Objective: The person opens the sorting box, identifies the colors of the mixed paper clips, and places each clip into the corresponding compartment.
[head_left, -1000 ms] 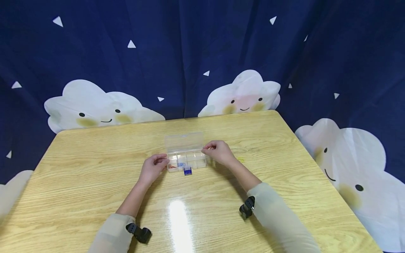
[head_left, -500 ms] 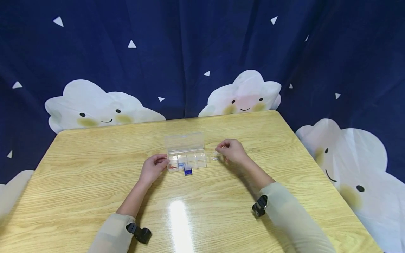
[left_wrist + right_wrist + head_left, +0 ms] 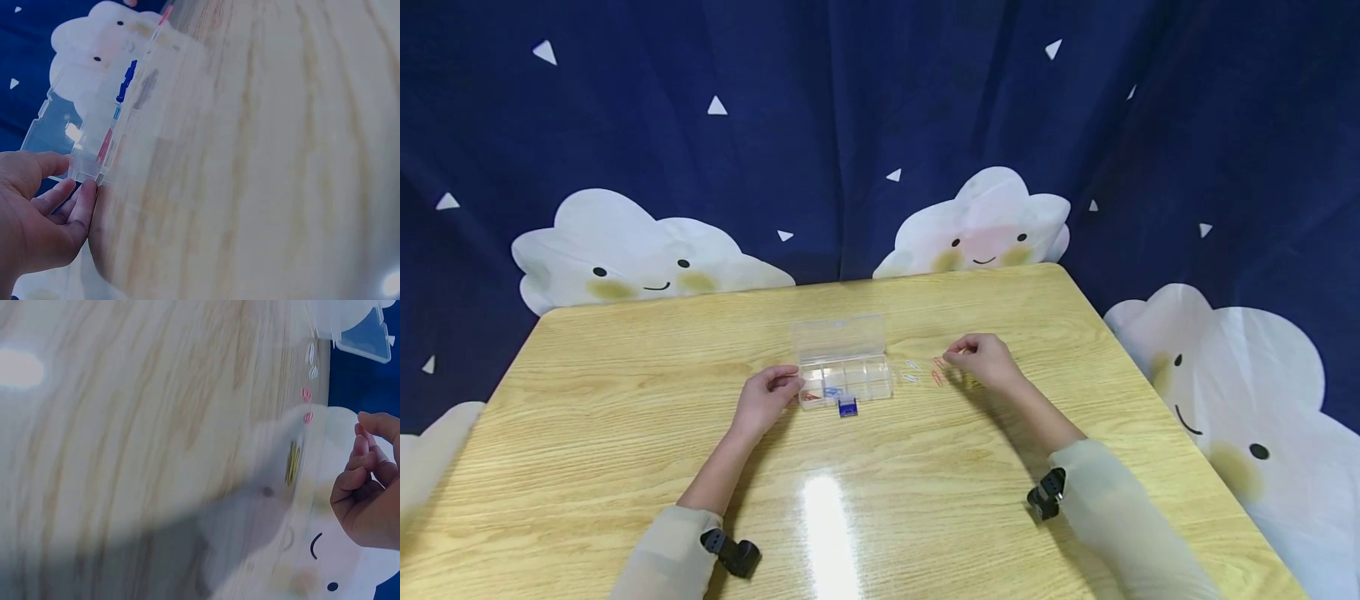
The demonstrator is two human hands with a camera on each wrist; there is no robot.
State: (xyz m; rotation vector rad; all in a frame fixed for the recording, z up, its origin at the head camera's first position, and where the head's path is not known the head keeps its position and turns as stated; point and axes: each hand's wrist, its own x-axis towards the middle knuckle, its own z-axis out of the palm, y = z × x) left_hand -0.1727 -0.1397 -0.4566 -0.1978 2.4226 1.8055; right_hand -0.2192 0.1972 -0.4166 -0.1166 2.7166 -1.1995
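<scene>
A clear plastic compartment box [image 3: 855, 379] stands on the table with its clear lid [image 3: 838, 337] raised at the back. Its blue latch [image 3: 847, 407] hangs at the front. Red paper clips [image 3: 812, 397] and blue paper clips [image 3: 832, 392] lie in the left front compartments. My left hand [image 3: 766, 400] holds the box's left end between thumb and fingers. To the right of the box, my right hand [image 3: 985, 360] hovers with loosely curled fingers and nothing visible in them. Near its fingertips are red paper clips [image 3: 306, 394] and yellow paper clips [image 3: 292, 464] on the table.
White paper clips [image 3: 911, 378] lie between the box and the red ones. The wooden table [image 3: 917, 500] spreads around, with a bright light reflection in front. Behind it hangs a dark blue curtain [image 3: 805, 108] with clouds. Each wrist carries a small black camera [image 3: 730, 554].
My right hand has moved right from the box's right end, past the white paper clips, to above the red and yellow ones. The left hand stays at the box.
</scene>
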